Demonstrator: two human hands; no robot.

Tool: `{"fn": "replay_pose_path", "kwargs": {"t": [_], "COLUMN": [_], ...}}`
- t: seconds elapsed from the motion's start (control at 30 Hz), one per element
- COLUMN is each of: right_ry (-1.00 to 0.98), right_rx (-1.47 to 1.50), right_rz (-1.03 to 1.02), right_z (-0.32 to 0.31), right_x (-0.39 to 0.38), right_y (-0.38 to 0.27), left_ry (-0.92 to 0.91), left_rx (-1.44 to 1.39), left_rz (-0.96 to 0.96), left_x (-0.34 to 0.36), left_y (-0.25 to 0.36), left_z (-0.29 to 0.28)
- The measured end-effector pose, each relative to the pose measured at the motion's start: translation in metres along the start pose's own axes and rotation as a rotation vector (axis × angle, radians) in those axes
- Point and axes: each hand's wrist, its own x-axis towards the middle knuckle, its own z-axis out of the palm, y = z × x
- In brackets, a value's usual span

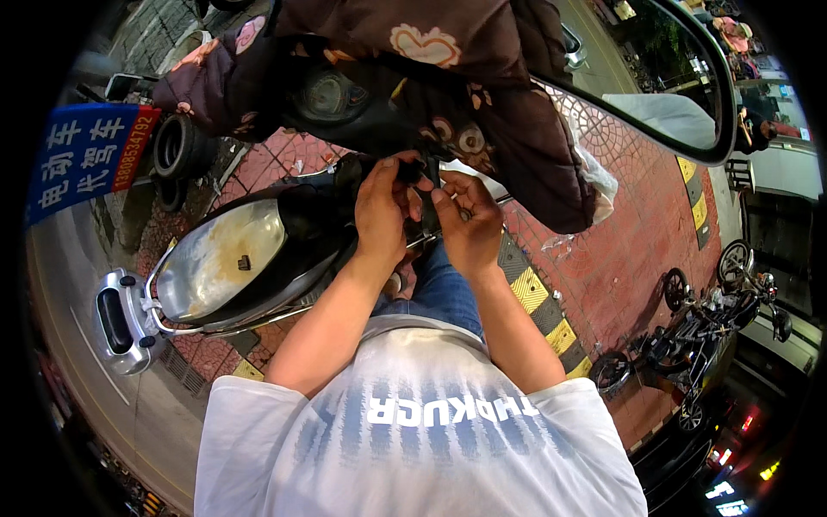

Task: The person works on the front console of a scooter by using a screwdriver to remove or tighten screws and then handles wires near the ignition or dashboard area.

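My left hand (383, 207) is closed, its fingers bent around a small black part (412, 171) just below the scooter's handlebar area. Close beside it, my right hand (469, 220) is also closed, thumb and fingers pinched together. What it grips is too small and dark to make out. Both hands work between the scooter's seat (220, 258) and a brown quilted cover (482, 43) with heart patterns that drapes over the handlebars. On the worn silver seat lies a small dark piece (244, 263). Under the cover, the round black dashboard (330, 93) partly shows.
A rear-view mirror (689, 103) sticks out at upper right. Stacked tyres (175, 146) and a blue-and-red banner (82, 159) stand at left. Parked two-wheelers (680, 345) are at right, on red paving (594, 293) with a yellow-black strip (530, 293). Clear plastic (596, 183) hangs by the cover.
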Motion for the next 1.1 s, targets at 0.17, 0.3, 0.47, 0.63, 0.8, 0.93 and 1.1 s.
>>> {"fn": "replay_pose_path", "kwargs": {"t": [0.17, 0.3, 0.47, 0.63, 0.8, 0.93, 1.1], "right_ry": [-0.179, -0.247, -0.3, -0.353, -0.385, -0.383, -0.363], "right_rx": [-0.204, -0.208, -0.121, -0.186, -0.211, -0.128, -0.062], "right_rz": [-0.204, -0.378, -0.2, -0.175, -0.137, -0.043, 0.0], "right_z": [0.001, 0.003, 0.001, -0.006, -0.001, 0.005, 0.008], "right_x": [0.001, 0.022, 0.029, 0.027, 0.028, 0.028, 0.027], "right_y": [-0.025, -0.011, -0.003, -0.012, -0.018, -0.014, -0.009], "left_ry": [0.004, -0.027, 0.213, 0.167, -0.036, -0.21, -0.313], "left_rx": [0.01, 0.048, 0.662, 1.298, 1.619, 1.552, 1.553], "left_rz": [-0.007, -0.03, 0.337, 0.626, 0.509, 0.262, 0.2], "left_x": [-0.001, 0.005, 0.035, 0.044, 0.063, 0.082, 0.099], "left_y": [-0.009, -0.018, -0.081, -0.08, -0.076, -0.073, -0.062], "left_z": [-0.02, -0.042, -0.079, -0.088, -0.093, -0.099, -0.095]}}
